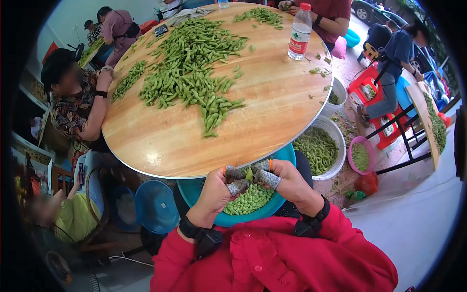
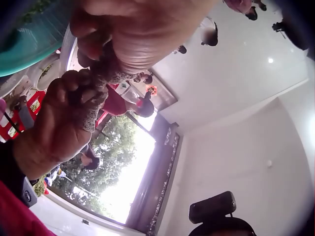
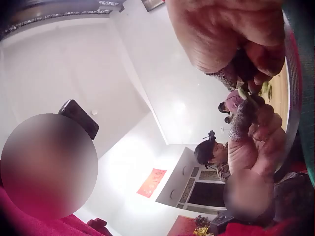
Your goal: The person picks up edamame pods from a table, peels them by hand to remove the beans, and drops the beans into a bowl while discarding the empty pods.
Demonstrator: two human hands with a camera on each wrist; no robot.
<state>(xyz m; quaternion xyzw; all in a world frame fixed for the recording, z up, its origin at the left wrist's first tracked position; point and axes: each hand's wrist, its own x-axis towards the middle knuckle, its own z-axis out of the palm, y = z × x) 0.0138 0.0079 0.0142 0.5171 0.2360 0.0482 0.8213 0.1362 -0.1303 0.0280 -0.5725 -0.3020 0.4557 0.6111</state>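
Note:
A green soybean pod [image 1: 249, 174] is pinched between the fingertips of both hands, close in front of the table's near edge. My left hand [image 1: 213, 192] grips it from one side and my right hand [image 1: 294, 185] from the other. Grey wrapping covers the thumbs and forefingers, with orange bands on the wrapped forefingers. Below the hands, a turquoise basin [image 1: 279, 208] holds shelled green beans [image 1: 247, 202]. In the right wrist view, a bit of the pod [image 3: 242, 93] shows pale green between the wrapped fingertips; the curled fingers hide the rest.
A large heap of pods [image 1: 194, 51] lies on the round wooden table [image 1: 272, 92], near a water bottle [image 1: 300, 34]. A white basket [image 1: 335, 170] of pods and a pink bowl [image 1: 362, 155] stand right. Blue basins [image 1: 156, 207] sit left. Other people surround the table.

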